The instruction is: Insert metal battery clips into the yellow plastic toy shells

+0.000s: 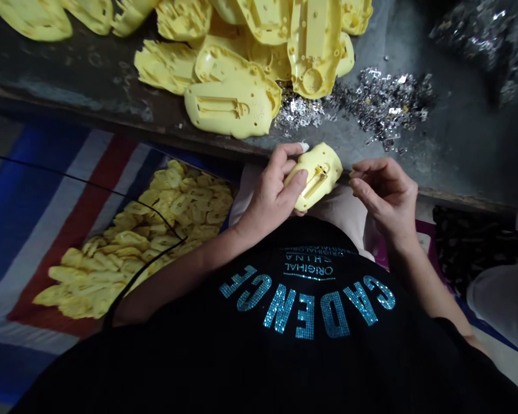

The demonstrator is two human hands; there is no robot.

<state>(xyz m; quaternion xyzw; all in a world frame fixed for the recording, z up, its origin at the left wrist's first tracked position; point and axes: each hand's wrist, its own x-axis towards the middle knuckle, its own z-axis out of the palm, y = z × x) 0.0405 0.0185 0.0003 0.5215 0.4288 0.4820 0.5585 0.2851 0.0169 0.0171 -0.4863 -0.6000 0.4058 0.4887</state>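
My left hand (276, 184) is closed round a yellow plastic shell (322, 172), thumb pressed on its face beside a long battery slot. The shell is tilted and held over my lap, just off the table's front edge. To its right, my right hand (384, 192) is apart from it, thumb and forefinger pinched together. Whatever sits in that pinch, if anything, is too small to make out. On the table beyond my hands lies a pile of small shiny metal clips (392, 103). Beside them several yellow shells (228, 109) are heaped, some with their hollow inner side up.
A dark table (466, 167) runs across the front, with a further metal heap (479, 34) at its far right. Down on the left, many yellow shells (155, 230) lie on a striped sheet (64, 230). A black cable (90, 183) crosses above them. Patterned dark cloth (479, 253) shows at right.
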